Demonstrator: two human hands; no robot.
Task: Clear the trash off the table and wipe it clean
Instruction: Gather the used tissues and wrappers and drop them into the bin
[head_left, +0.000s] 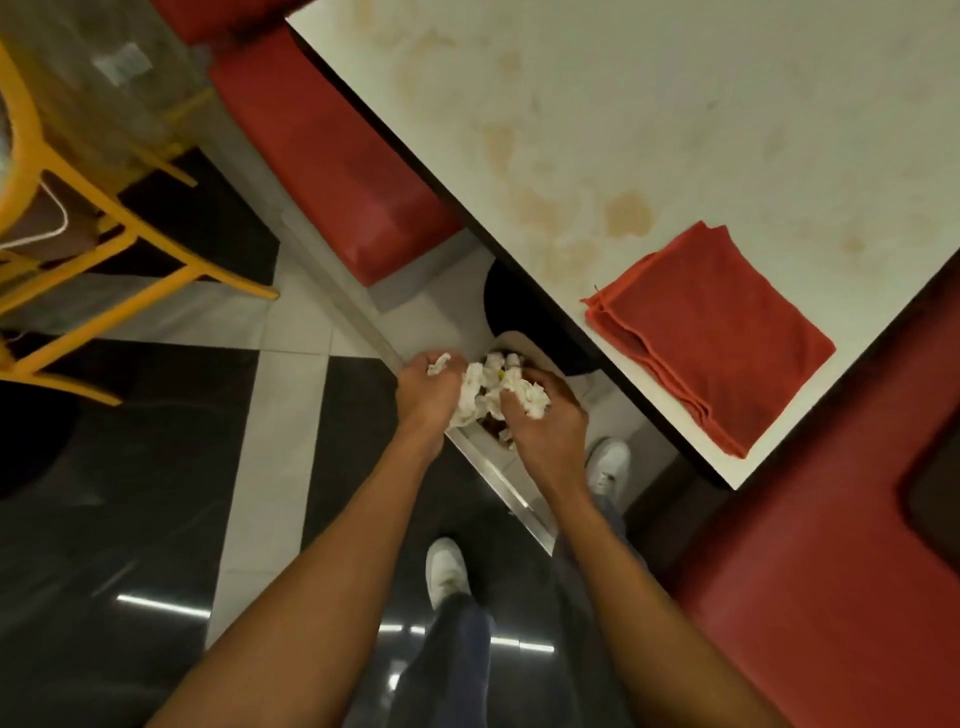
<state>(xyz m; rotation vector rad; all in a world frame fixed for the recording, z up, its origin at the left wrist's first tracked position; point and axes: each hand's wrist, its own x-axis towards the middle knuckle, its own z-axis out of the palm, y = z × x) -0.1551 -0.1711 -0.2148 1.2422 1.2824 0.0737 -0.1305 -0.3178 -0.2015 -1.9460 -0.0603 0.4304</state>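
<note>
Two handfuls of crumpled napkins (480, 387): left grip (428, 395) clutches at nine o'clock, right grip (545, 426) clutches at three o'clock.

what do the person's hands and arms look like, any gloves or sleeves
Both are bare: no gloves on the left hand or right hand, no sleeves, watch or bands on the left forearm or right forearm. Rings cannot be made out.

place: diner/eatery | cues: red booth seats (332, 156), stained table (675, 104), yellow chair (78, 208)
</note>
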